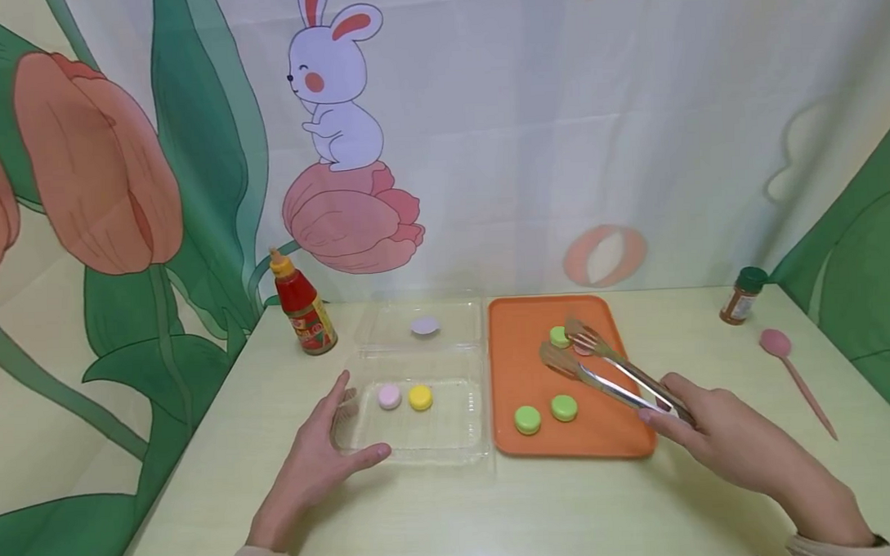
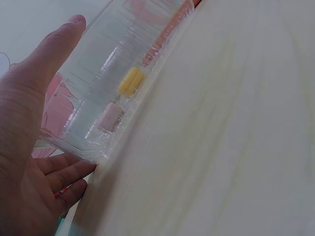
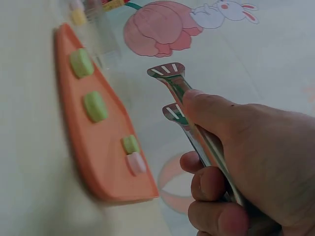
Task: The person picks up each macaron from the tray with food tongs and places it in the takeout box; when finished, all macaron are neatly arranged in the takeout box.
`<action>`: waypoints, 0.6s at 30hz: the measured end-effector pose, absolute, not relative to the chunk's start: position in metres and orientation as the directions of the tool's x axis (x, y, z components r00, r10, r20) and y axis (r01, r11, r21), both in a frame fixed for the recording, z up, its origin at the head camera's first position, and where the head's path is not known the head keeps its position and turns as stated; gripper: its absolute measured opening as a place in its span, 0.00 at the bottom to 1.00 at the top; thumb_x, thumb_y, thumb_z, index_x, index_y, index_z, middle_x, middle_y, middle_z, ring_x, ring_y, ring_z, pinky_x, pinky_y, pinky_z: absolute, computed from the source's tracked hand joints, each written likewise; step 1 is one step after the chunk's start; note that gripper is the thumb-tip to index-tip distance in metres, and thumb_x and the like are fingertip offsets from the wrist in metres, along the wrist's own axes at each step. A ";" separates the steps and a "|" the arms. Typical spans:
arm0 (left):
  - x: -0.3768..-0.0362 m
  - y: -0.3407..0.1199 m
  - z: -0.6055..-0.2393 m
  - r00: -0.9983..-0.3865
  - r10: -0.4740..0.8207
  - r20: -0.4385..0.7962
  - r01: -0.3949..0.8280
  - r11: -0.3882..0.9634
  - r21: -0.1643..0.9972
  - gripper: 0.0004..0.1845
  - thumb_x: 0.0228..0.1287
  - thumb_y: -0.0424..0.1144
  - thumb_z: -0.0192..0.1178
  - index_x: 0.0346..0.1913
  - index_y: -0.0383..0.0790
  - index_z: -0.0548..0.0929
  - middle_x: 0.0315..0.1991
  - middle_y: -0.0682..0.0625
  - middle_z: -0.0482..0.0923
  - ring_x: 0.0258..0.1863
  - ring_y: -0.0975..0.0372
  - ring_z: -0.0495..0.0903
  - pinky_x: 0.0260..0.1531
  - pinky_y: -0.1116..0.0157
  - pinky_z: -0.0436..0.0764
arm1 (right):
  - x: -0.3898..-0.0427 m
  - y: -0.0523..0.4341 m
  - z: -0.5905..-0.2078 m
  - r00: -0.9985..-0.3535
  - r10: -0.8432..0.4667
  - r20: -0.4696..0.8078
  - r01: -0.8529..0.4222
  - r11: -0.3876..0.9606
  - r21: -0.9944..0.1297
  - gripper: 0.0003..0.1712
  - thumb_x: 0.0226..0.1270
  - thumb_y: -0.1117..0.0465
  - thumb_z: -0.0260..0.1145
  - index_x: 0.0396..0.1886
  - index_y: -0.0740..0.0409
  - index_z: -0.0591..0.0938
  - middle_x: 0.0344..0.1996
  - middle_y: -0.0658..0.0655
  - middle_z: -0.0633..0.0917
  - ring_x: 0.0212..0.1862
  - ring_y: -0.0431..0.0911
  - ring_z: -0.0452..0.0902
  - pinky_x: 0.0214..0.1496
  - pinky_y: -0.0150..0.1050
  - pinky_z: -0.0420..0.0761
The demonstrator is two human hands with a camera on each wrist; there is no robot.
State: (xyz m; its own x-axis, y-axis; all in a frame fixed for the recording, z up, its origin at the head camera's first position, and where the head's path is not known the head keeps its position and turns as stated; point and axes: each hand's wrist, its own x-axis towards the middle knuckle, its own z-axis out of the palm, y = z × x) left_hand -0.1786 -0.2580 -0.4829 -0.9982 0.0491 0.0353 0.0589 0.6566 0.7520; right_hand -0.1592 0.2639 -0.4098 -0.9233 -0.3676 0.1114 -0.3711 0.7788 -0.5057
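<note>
My right hand grips metal tongs, their two ends spread apart above the orange tray with nothing pinched between them. Two green macarons lie near the tray's front; another green macaron and a pink macaron sit side by side farther back, partly behind the tongs in the head view. At the left end of the clear plastic box, my left hand has its thumb and fingers spread around the corner. Inside that box are a pale pink macaron and a yellow macaron.
The box's clear lid lies folded back, a white oval on it. Behind left stands a red sauce bottle. On the right are a green-capped spice jar and a pink spoon. A printed curtain hangs behind the table.
</note>
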 end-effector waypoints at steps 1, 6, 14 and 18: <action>-0.179 -0.258 -0.483 -0.998 0.049 0.035 0.058 0.656 0.753 0.66 0.47 0.64 0.80 0.82 0.73 0.43 0.79 0.51 0.61 0.77 0.51 0.64 0.75 0.38 0.60 | -0.157 0.264 -0.413 -0.924 -0.366 0.107 -0.368 0.784 -0.500 0.14 0.78 0.43 0.62 0.39 0.45 0.72 0.17 0.40 0.64 0.18 0.33 0.57 0.19 0.30 0.61; -0.180 -0.257 -0.484 -0.999 0.040 0.024 0.044 0.655 0.754 0.66 0.46 0.64 0.80 0.82 0.74 0.44 0.80 0.51 0.60 0.77 0.51 0.64 0.75 0.37 0.60 | -0.144 0.264 -0.430 -0.930 -0.362 0.067 -0.346 0.797 -0.496 0.15 0.78 0.43 0.62 0.39 0.45 0.72 0.17 0.39 0.64 0.19 0.32 0.57 0.20 0.29 0.61; -0.181 -0.255 -0.486 -0.999 0.034 0.022 0.039 0.648 0.760 0.67 0.45 0.65 0.81 0.82 0.75 0.44 0.80 0.53 0.60 0.77 0.52 0.63 0.75 0.38 0.59 | -0.136 0.267 -0.448 -0.941 -0.337 -0.036 -0.271 0.812 -0.517 0.18 0.77 0.39 0.61 0.39 0.47 0.72 0.18 0.40 0.64 0.20 0.33 0.58 0.22 0.29 0.61; -0.180 -0.258 -0.485 -0.999 0.026 0.023 0.034 0.653 0.757 0.67 0.45 0.65 0.81 0.82 0.75 0.44 0.80 0.53 0.60 0.78 0.52 0.62 0.75 0.37 0.58 | -0.137 0.263 -0.452 -0.940 -0.326 -0.105 -0.229 0.827 -0.514 0.21 0.76 0.37 0.61 0.40 0.49 0.73 0.19 0.43 0.66 0.21 0.35 0.61 0.22 0.31 0.63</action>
